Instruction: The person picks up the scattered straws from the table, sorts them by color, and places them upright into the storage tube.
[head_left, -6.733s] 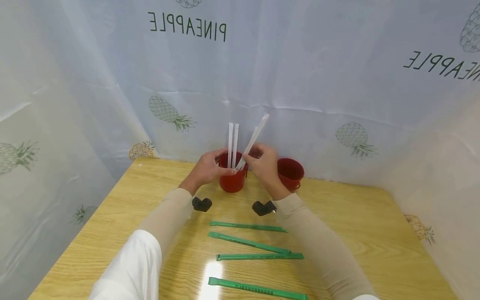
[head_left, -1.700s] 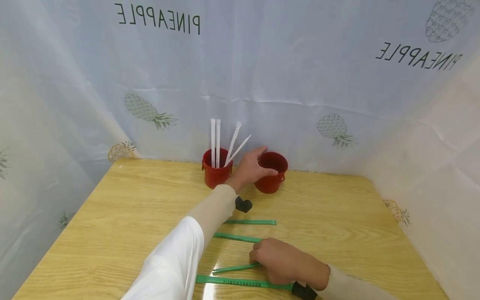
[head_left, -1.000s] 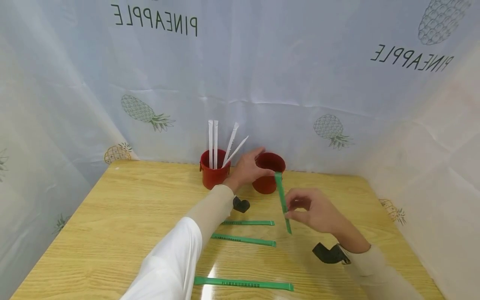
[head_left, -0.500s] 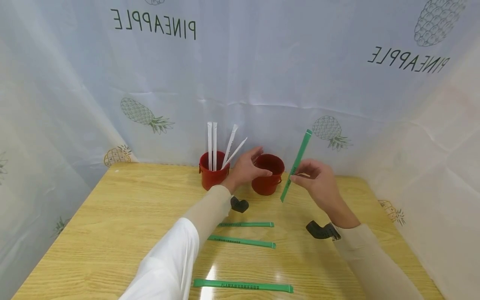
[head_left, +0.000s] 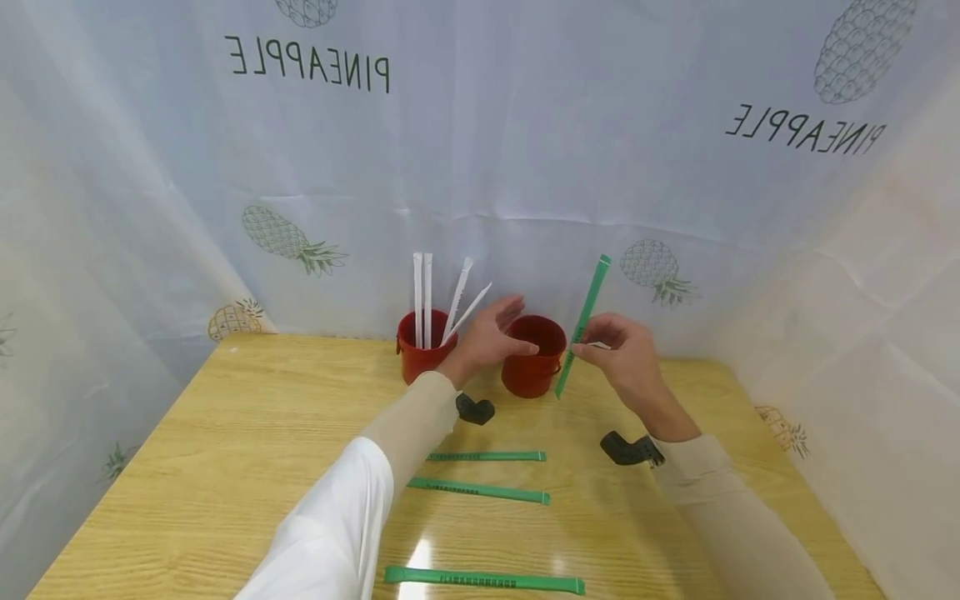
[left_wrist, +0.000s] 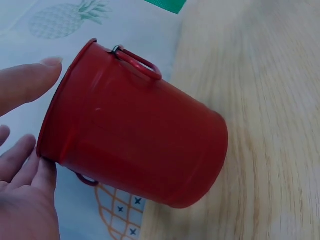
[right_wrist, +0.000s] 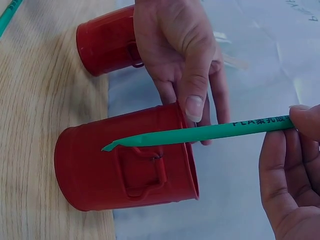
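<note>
My right hand [head_left: 626,362] pinches a green-wrapped drinking straw [head_left: 588,308] between thumb and fingers. The straw stands tilted just right of the right-hand red bucket [head_left: 528,377], its lower end outside the bucket. In the right wrist view the straw [right_wrist: 200,133] crosses in front of the bucket's side and handle. My left hand [head_left: 487,337] is at that bucket's rim with fingers stretched out; in the left wrist view its fingertips touch the rim of the bucket [left_wrist: 140,125] while the thumb lies off it. Several white-wrapped straws [head_left: 428,300] stand in the left red bucket [head_left: 422,362].
Three green-wrapped straws lie on the wooden table [head_left: 187,467]: a far one [head_left: 495,456], a middle one [head_left: 487,491] and a near one [head_left: 483,579]. A pineapple-print curtain [head_left: 487,125] hangs behind the buckets. Black wrist mounts [head_left: 626,448] stick out below the hands.
My right hand has picked a green straw off the table, lifted it and turned it upright beside the right bucket. Earlier both hands were at the left bucket; my left hand has moved to the right one.
</note>
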